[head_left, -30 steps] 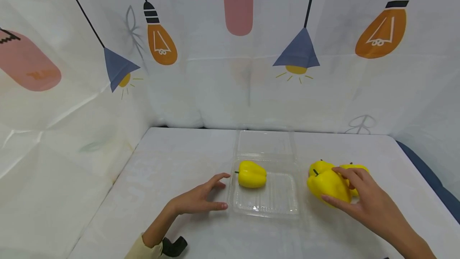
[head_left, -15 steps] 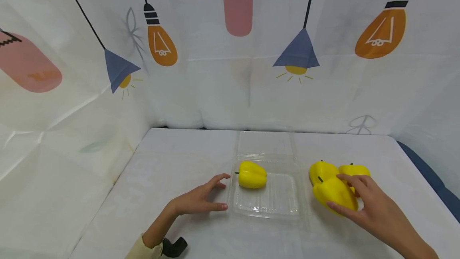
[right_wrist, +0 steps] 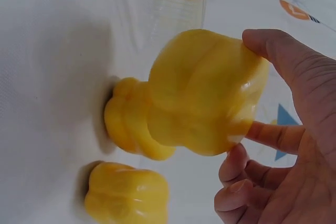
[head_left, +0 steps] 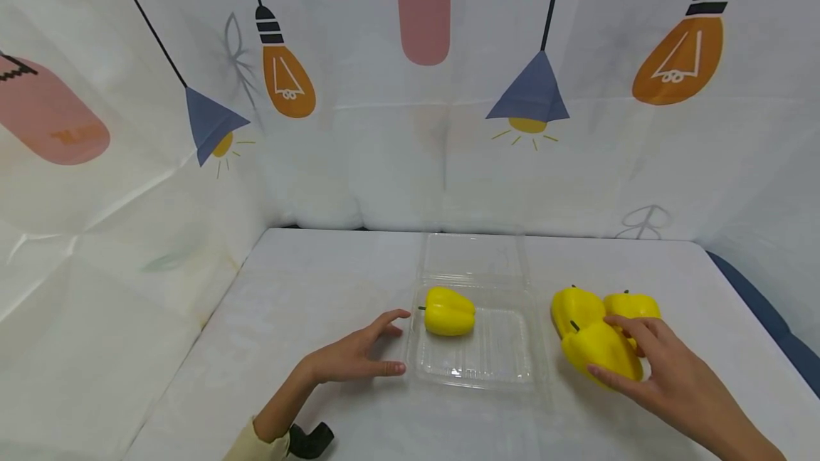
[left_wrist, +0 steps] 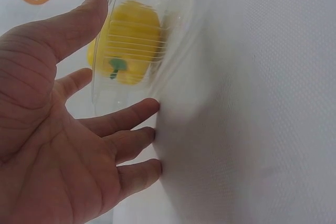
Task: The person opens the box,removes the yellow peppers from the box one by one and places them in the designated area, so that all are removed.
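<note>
My right hand (head_left: 673,375) pinches a yellow bell pepper (head_left: 602,353) between thumb and fingers. In the right wrist view the held pepper (right_wrist: 207,93) is raised off the table, its base toward the camera. Two more yellow peppers, one at the back left (head_left: 572,304) and one at the back right (head_left: 634,304), sit just behind it. A clear plastic clamshell box (head_left: 506,347) lies with its lid folded back, and one yellow pepper (head_left: 450,311) rests in its left part. At the box's left side my left hand (head_left: 355,351) holds nothing, thumb and fingers spread by the rim.
All of this is on a white-covered table (head_left: 307,269). A white curtain (head_left: 384,162) printed with lamps and bulbs hangs behind and to the left. A dark blue object (head_left: 756,297) shows beyond the table's right edge.
My right hand has shifted slightly right and toward me with the pepper, showing more of the two peppers behind. The left hand and box have stayed put.
</note>
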